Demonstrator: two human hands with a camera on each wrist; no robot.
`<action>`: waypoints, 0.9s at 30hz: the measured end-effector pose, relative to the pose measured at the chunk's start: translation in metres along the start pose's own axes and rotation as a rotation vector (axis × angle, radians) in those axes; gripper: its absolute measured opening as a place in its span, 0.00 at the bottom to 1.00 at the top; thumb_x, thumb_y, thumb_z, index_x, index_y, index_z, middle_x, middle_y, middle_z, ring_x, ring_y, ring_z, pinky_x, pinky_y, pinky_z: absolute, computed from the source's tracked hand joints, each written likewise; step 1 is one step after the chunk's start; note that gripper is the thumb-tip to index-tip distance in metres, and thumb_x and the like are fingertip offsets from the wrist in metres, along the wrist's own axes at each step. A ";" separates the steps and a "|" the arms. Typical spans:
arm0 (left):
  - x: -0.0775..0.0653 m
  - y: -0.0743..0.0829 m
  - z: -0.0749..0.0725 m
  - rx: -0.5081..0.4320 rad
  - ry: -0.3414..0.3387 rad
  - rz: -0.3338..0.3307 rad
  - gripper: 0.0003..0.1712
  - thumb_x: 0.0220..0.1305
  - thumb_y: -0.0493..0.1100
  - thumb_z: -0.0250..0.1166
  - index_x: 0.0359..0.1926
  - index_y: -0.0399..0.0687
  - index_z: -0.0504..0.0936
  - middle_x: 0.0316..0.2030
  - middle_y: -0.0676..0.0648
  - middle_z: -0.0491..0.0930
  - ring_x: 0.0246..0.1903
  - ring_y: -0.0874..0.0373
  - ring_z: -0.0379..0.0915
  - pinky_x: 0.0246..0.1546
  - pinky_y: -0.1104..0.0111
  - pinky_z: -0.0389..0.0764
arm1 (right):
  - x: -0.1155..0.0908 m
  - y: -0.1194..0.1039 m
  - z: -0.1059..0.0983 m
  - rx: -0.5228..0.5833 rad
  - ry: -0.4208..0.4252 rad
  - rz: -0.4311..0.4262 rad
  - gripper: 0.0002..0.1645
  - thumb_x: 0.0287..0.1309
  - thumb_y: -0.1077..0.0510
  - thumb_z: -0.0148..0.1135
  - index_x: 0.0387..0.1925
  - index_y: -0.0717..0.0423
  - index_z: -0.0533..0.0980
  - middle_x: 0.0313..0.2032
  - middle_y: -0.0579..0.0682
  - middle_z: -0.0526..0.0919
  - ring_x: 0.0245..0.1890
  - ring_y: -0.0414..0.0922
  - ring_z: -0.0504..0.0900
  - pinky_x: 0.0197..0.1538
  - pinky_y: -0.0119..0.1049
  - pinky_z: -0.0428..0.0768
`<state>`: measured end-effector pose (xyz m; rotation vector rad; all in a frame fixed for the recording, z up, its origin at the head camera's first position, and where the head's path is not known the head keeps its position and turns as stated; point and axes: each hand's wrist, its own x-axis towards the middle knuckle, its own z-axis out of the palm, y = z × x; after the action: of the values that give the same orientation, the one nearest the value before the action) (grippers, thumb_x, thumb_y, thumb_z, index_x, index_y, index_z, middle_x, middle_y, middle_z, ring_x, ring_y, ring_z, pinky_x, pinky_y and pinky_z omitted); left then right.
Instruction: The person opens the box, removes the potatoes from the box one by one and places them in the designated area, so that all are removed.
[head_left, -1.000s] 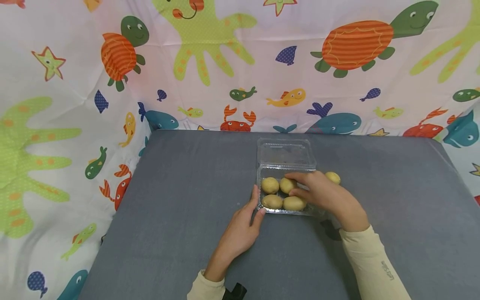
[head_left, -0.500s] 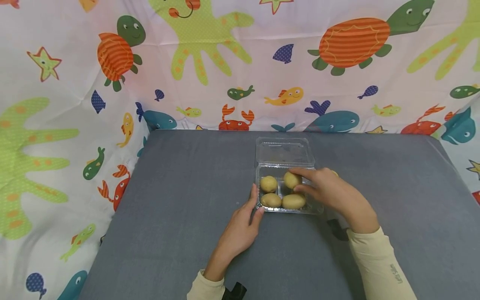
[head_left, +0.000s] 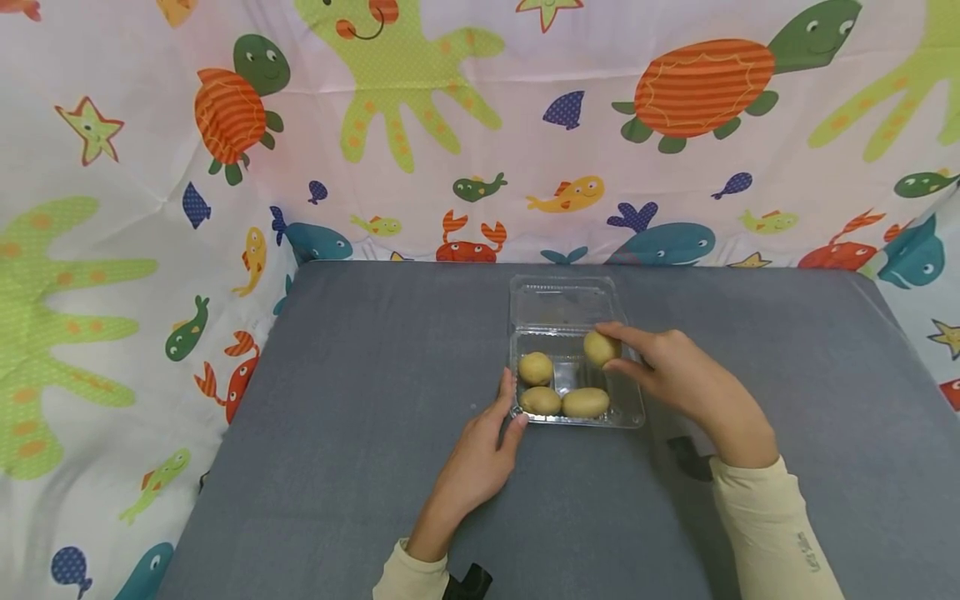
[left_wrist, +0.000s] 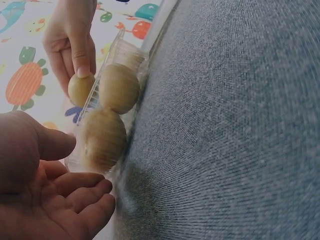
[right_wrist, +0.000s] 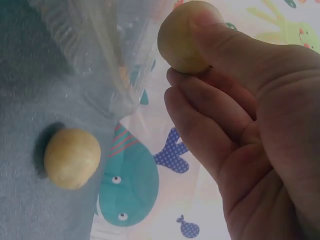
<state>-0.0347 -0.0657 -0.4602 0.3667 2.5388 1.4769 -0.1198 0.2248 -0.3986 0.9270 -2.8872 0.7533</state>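
Note:
A clear plastic clamshell container [head_left: 567,340] lies on the grey table, its lid folded back. Three small potatoes sit inside: one at the back left [head_left: 536,368], one at the front left [head_left: 540,401] and an oval one [head_left: 586,403] beside that. My right hand [head_left: 701,396] pinches a potato [head_left: 602,349] between thumb and fingers, above the container's back right part. My left hand [head_left: 472,458] holds the container's front left corner, index finger along the left side and thumb at the front. In the right wrist view a loose potato [right_wrist: 72,159] rests outside the container; my right hand hides it in the head view.
The open lid [head_left: 564,300] lies behind the container's base. A printed sea-animal cloth [head_left: 420,83] hangs behind the grey table [head_left: 390,350] and along its left side.
My right hand has lifted the potato from beside the back left one and carried it right and back. The left hand stays at the container's corner. The loose potato has become hidden in the head view.

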 end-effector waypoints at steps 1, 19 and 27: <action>0.000 0.000 0.000 0.001 0.001 -0.001 0.39 0.85 0.45 0.54 0.85 0.47 0.45 0.82 0.48 0.50 0.79 0.52 0.52 0.77 0.50 0.62 | -0.001 0.001 -0.001 0.003 0.002 0.010 0.31 0.65 0.61 0.75 0.68 0.58 0.78 0.48 0.55 0.89 0.25 0.39 0.73 0.29 0.34 0.72; 0.000 0.001 -0.001 -0.019 0.001 -0.007 0.39 0.85 0.45 0.54 0.86 0.48 0.46 0.82 0.48 0.52 0.79 0.53 0.52 0.77 0.51 0.62 | -0.018 0.020 -0.020 -0.072 0.103 0.045 0.36 0.59 0.67 0.77 0.69 0.56 0.77 0.52 0.57 0.88 0.27 0.42 0.75 0.30 0.36 0.74; 0.000 0.000 0.000 -0.010 0.002 -0.005 0.39 0.85 0.45 0.54 0.85 0.47 0.46 0.82 0.47 0.53 0.79 0.52 0.53 0.77 0.50 0.62 | -0.030 0.029 -0.027 -0.094 0.139 0.085 0.35 0.61 0.68 0.75 0.69 0.56 0.77 0.48 0.58 0.89 0.23 0.41 0.72 0.29 0.35 0.70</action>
<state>-0.0344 -0.0663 -0.4602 0.3565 2.5317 1.4880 -0.1145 0.2736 -0.3917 0.7160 -2.8271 0.6528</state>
